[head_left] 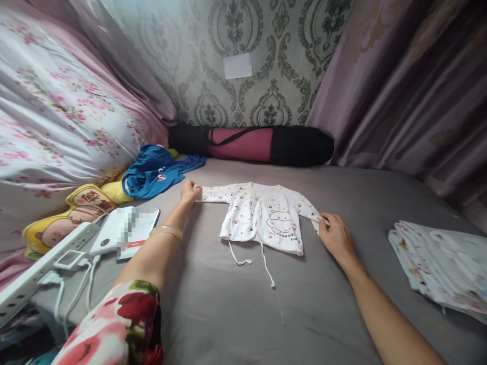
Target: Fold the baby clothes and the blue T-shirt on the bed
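Note:
A small white baby shirt (243, 213) lies spread on the grey sheet, front side up. Its front has a hippo drawing and small prints, and two thin ties trail from the lower edge. My left hand (190, 192) is closed on the cuff of the sleeve at the left. At the right, my right hand (335, 234) pinches the end of the other sleeve, which slopes downward. Both sleeves are stretched out to the sides. The fingertips of each hand partly hide the cuffs.
Folded baby clothes (437, 268) are stacked at the right. On the left lie a blue garment (160, 170), yellow plush items (68, 223), a white device (112, 230) and a power strip (41, 271) with cables. A black and maroon bag (247, 144) lies along the wall.

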`<state>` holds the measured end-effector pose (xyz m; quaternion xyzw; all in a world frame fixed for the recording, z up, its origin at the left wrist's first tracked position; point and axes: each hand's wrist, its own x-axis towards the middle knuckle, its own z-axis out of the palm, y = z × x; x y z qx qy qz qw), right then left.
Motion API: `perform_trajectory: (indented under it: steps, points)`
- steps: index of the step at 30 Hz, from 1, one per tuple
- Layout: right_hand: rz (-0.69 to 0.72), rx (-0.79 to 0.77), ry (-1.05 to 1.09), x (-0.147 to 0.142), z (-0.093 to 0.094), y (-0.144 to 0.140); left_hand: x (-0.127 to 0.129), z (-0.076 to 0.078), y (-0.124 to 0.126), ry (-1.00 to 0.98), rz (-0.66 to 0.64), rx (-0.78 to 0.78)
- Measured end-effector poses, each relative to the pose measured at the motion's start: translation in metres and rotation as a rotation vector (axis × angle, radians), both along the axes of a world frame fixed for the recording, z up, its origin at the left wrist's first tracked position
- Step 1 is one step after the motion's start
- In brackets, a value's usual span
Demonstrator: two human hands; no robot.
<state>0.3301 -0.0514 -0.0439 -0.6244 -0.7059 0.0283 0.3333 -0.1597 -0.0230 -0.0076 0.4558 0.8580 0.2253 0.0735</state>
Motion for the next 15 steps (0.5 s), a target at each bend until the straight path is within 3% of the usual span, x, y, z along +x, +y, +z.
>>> perform_trajectory:
  steps: [5, 7, 11, 13, 15]
  points:
    - [0.000, 0.002, -0.035, -0.001, -0.001, 0.000, 0.015, 0.004, -0.008, 0.264, 0.021, 0.056]
    - [-0.005, 0.008, -0.043, -0.001, -0.002, 0.000, 0.028, 0.006, -0.007, 0.373, -0.115, 0.105]
    - [0.003, 0.016, -0.042, 0.000, -0.004, 0.000, 0.055, 0.000, 0.002, 0.347, -0.611, 0.074]
    - [0.008, 0.008, -0.041, 0.000, -0.003, 0.000, 0.065, -0.007, 0.006, 0.280, -0.681, -0.019]
    - [0.009, -0.004, -0.037, -0.001, -0.001, -0.001, 0.071, -0.014, 0.008, 0.229, -0.652, -0.131]
